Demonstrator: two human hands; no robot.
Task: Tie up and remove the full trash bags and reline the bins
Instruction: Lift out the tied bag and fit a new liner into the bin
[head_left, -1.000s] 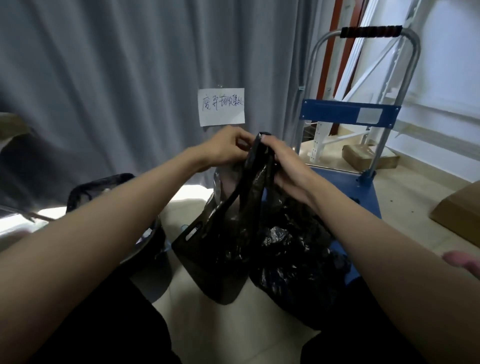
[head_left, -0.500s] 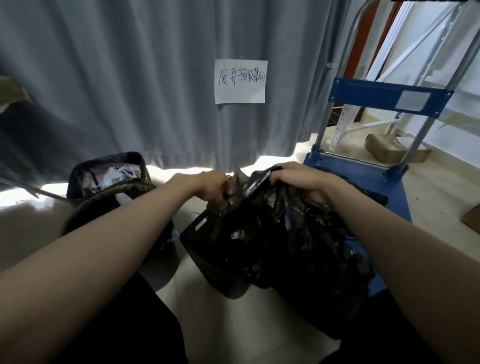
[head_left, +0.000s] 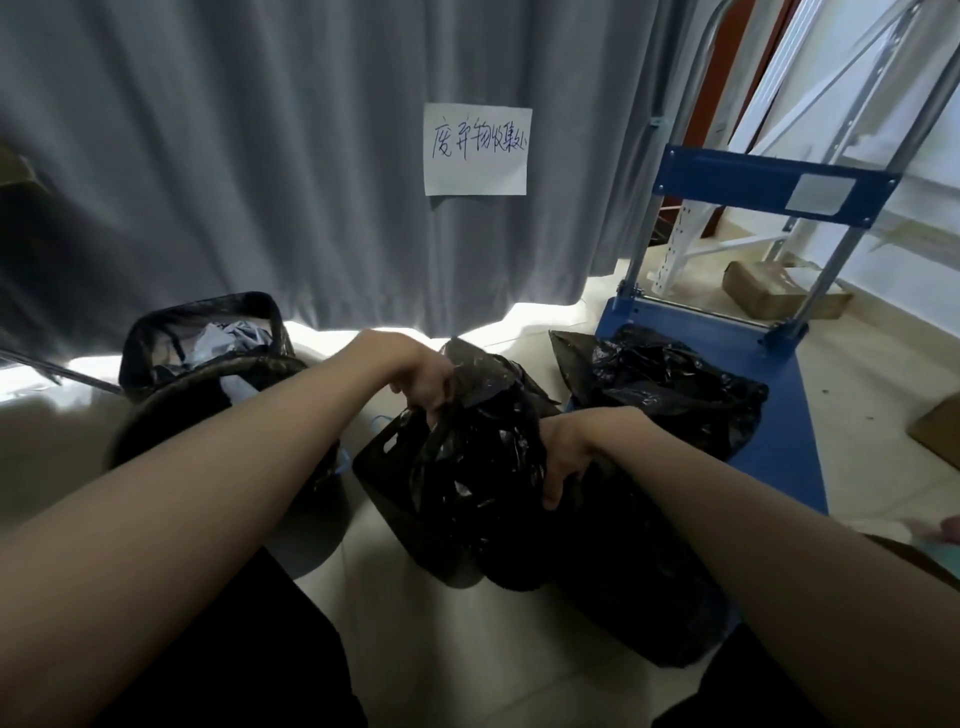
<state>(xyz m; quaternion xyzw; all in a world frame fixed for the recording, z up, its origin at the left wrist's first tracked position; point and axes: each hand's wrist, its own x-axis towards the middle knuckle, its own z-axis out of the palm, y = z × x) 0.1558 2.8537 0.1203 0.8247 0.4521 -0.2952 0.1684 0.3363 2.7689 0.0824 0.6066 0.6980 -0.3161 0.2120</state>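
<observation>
Both hands were closed on one black trash bag (head_left: 483, 467) that sat on the floor in the middle. The left hand (head_left: 423, 382) squeezed its top edge, and the right hand (head_left: 563, 452) gripped the plastic lower down on the bag's right side. A second black bag (head_left: 670, 384) lay on the blue cart (head_left: 779, 364) behind it (nobody touched that one). To the left stood two bins (head_left: 208, 364), the back one full of paper.
</observation>
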